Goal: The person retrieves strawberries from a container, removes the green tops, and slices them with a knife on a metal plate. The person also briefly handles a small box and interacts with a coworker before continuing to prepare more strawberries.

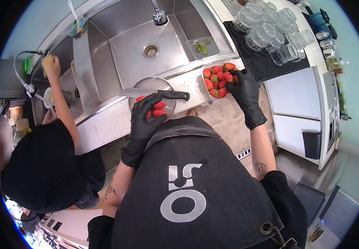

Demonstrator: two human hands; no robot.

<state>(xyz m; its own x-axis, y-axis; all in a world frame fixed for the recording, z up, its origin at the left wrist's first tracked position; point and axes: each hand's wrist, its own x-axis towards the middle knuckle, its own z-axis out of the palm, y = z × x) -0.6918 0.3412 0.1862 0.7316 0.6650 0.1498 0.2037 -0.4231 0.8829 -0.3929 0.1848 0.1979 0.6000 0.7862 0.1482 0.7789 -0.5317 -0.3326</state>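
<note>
Beneath your left hand (146, 120), on the round plate (154, 85) at the counter's edge, lie a few red strawberries (159, 105) with no leaves visible on them. That hand is curled over them, fingers bent; you can't tell from here whether it grips one. At your right hand's (246, 93) fingertips sits the clear punnet (221, 81), well filled with berries, several wearing green caps. Your right thumb and fingers are parted at its near side, but whether they close on a berry can't be told.

Judging by this, you are in the early part of the work: only a small share of the fruit is on the plate, and the larger share is by your right hand. Beyond and left of that hand, loose green leaves (203, 46) lie in a shallow clear tray (192, 53), which suggests some berries have been trimmed. The knife (162, 94) rests across the plate just beyond your left fingers, held by neither hand.

Your left glove covers part of the plate, so its berries can't be counted. Your right fingers mask the punnet's near corner, and its lower layers are hidden.
</note>
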